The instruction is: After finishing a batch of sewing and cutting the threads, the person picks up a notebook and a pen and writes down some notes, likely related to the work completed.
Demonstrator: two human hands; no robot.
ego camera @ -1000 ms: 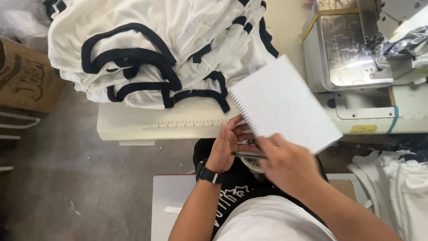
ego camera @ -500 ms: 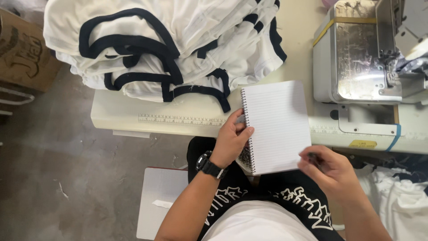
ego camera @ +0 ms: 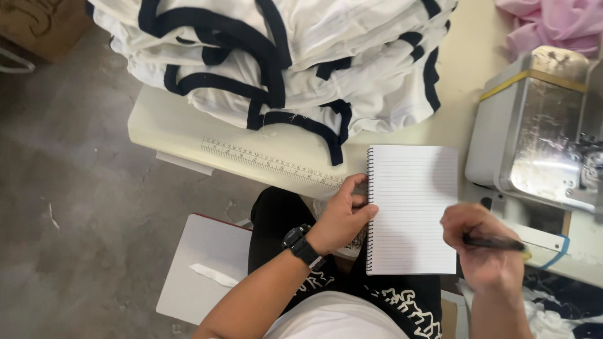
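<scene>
Notebook (ego camera: 411,210) between hands | left hand (ego camera: 339,216) grips spiral edge | right hand (ego camera: 480,248) holds pen (ego camera: 493,243)

The spiral notebook (ego camera: 412,210) is open to a blank, lined white page, its black wire binding running down the left edge. It stands upright in portrait pose, its top edge over the cream worktop (ego camera: 188,135), its lower half hanging past the worktop's near edge. Right of the notebook, a dark pen (ego camera: 496,243) lies nearly level.
</scene>
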